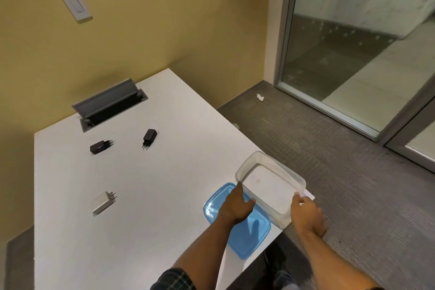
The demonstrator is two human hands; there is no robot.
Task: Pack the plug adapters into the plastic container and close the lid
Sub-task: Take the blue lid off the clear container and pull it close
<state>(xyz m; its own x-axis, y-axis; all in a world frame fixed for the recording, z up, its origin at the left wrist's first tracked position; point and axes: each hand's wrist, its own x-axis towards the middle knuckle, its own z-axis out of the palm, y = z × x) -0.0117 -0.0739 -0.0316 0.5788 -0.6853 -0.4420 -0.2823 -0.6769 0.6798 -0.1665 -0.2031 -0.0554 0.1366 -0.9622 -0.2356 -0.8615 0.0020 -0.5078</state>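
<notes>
both hands, left (236, 207) and right (306, 213), fingers clamped on the tub (270, 183) rim, right of three adapters (100, 147).

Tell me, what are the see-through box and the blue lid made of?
The box looks like thin clear plastic: the white table shows through its cloudy walls. The lid looks like glossy blue plastic, partly see-through, with shiny reflections on top. Both seem light, though that is a guess.
</notes>
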